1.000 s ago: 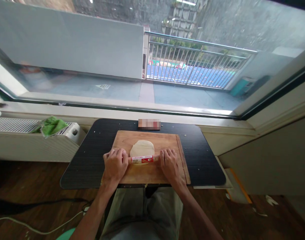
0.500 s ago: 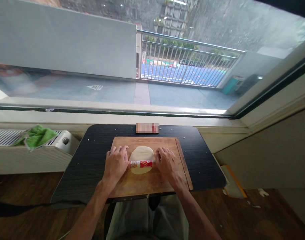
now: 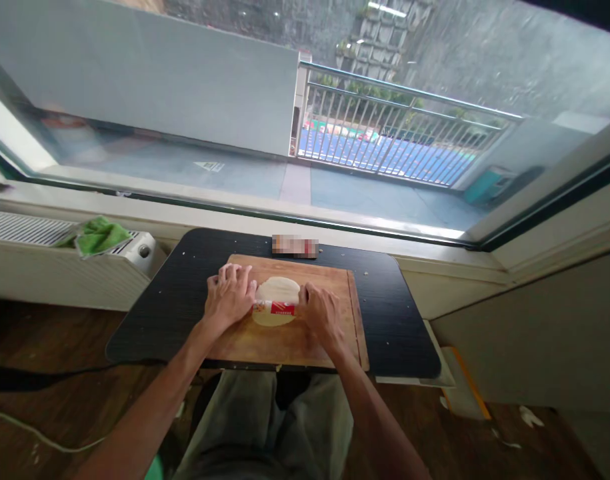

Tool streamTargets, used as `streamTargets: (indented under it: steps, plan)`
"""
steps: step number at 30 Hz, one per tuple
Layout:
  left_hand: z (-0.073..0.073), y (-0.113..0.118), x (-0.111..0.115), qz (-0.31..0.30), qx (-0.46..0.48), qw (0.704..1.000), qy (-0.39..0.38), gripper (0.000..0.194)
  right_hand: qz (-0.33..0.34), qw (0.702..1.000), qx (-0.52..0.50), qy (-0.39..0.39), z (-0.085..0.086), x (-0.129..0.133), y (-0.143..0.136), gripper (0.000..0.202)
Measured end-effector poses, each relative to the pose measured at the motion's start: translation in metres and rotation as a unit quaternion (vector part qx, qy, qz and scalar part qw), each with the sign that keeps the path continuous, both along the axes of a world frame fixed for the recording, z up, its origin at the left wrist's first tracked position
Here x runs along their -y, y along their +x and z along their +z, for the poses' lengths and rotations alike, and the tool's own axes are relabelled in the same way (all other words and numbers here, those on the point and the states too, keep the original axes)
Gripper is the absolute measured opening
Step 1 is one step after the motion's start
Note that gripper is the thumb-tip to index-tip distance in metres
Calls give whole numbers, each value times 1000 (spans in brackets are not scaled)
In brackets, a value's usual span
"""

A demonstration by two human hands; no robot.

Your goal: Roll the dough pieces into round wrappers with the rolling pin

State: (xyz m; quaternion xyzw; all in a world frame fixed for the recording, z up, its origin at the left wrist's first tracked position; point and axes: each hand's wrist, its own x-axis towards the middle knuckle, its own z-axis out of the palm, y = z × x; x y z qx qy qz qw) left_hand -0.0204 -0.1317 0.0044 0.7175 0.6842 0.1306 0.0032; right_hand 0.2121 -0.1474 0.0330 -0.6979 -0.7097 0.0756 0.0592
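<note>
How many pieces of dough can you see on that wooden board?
1: the flat dough lies partly under the rolling pin, between the left hand and right hand. Any under the hands would be hidden.

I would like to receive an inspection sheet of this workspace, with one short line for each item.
Surface: black table, with a wooden board on it.
Job's things: rolling pin with a printed label, lying across flattened dough on the board.
Clutter: small blurred-out item at the table's far edge; pale crumbs.
Hands: left hand and right hand at the pin's two ends; exact grip unclear.
Cables: pale cable on the floor, left.
Surroundings: green cloth on a radiator; window frame beyond the table.
</note>
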Motion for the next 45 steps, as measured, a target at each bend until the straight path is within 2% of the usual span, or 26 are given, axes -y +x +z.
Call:
streamTargets:
  steps: [10, 19, 25, 36, 45]
  plan:
    - [8, 0, -4, -23, -1, 1000, -9, 46, -16, 999, -19, 35, -1, 1, -3, 38]
    - [14, 0, 2, -52, -4, 999, -5, 45, -35, 999, 9, 31, 4, 8, -7, 37]
    - [12, 1, 1, -51, -1, 999, 5, 43, -35, 999, 18, 37, 0, 6, -7, 40]
    - [14, 6, -7, -24, -15, 999, 30, 40, -15, 999, 29, 29, -6, -12, -2, 38]
    - [21, 8, -30, -22, -10, 999, 21, 38, -23, 998, 0, 56, -3, -32, -1, 44]
